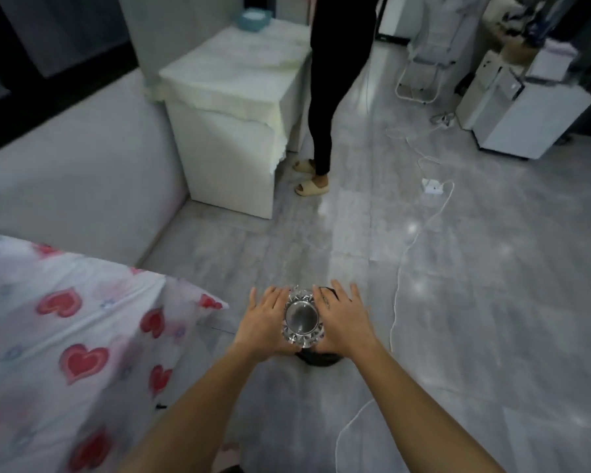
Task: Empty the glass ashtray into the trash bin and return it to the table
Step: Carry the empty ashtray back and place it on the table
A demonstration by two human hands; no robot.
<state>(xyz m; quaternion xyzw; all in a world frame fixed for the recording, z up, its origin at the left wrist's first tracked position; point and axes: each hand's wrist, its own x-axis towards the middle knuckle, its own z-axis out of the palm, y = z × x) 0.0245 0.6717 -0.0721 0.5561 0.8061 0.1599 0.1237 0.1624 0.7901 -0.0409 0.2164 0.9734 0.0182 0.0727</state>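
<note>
A cut-glass ashtray is pressed between my two palms above the floor, its round base facing the camera. My left hand holds its left side and my right hand its right side, fingers of both stretched forward. Beneath the ashtray a dark rim shows, the black-lined trash bin, mostly hidden by my hands. A white cloth-covered table stands ahead on the left.
A person in black trousers and beige slippers stands beside the table. A white cable and power strip lie on the grey tiled floor. A heart-print bedcover fills the lower left; white appliances stand far right.
</note>
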